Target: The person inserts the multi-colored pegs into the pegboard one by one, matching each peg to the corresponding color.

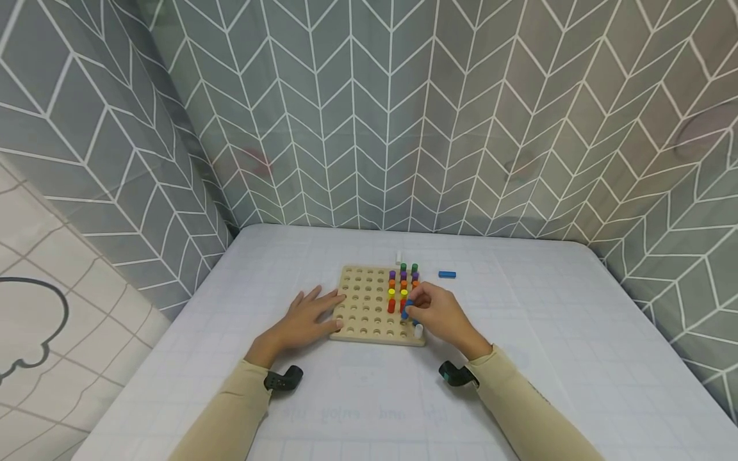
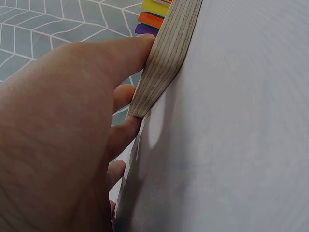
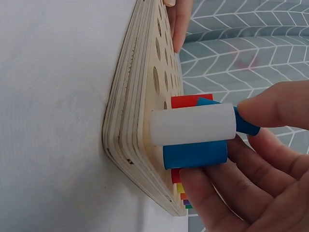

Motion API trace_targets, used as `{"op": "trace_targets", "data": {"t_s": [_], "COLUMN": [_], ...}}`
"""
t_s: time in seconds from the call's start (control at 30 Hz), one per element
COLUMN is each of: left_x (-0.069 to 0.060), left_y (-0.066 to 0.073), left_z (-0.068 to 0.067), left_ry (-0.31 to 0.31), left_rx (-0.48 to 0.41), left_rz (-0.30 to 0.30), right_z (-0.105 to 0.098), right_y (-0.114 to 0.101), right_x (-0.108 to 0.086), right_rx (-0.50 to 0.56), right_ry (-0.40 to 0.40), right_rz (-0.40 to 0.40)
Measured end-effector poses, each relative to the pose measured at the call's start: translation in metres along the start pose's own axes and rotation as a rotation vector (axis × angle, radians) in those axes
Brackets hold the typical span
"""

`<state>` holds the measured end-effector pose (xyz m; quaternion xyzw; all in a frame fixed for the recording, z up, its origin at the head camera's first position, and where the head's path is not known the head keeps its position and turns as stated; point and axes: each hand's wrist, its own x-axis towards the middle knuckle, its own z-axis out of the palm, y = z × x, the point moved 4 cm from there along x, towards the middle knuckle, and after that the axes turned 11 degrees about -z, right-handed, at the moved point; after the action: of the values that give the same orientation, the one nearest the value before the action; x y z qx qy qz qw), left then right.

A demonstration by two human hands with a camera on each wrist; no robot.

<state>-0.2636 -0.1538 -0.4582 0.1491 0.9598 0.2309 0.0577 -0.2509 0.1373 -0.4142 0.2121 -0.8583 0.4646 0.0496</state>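
Observation:
A wooden pegboard (image 1: 373,340) with rows of round holes lies on the table. My left hand (image 1: 308,319) rests at its left edge, fingers spread, thumb and fingertips touching the wood. Over the board's right side my right hand (image 1: 442,317) pinches a blue peg (image 3: 247,122) between thumb and index finger. That peg is tilted; its lower end is hidden behind a white peg (image 3: 193,124) standing in the near right corner. Beside the white one stands another blue peg (image 3: 195,154), close to my other fingers. Red (image 1: 391,306), yellow, orange, purple and green pegs stand in rows behind.
A loose blue peg (image 1: 446,274) lies on the table beyond the board's right side. Another white peg (image 1: 398,257) is just behind the far edge. A patterned curtain (image 1: 369,128) hangs behind the table (image 1: 519,288).

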Motion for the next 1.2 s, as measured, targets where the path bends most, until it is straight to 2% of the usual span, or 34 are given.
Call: {"op": "trace_targets", "data": {"t_s": [0.6, 0.77, 1.2], "left_x": [0.0016, 0.0021, 0.0015], "left_y": [-0.0024, -0.0018, -0.0028], "left_z": [-0.0006, -0.0009, 0.0008], "left_ry": [0.003, -0.013, -0.009], "left_rx": [0.012, 0.017, 0.016], "left_rz": [0.008, -0.006, -0.008], "right_z": [0.005, 0.0041, 0.006], "right_y": [-0.0052, -0.0061, -0.006], "right_x": [0.0007, 0.0006, -0.0005], "right_rx": [-0.208, -0.214, -0.203], "right_ry": [-0.086, -0.093, -0.122], "right_rz": [-0.101, -0.1, -0.111]}}
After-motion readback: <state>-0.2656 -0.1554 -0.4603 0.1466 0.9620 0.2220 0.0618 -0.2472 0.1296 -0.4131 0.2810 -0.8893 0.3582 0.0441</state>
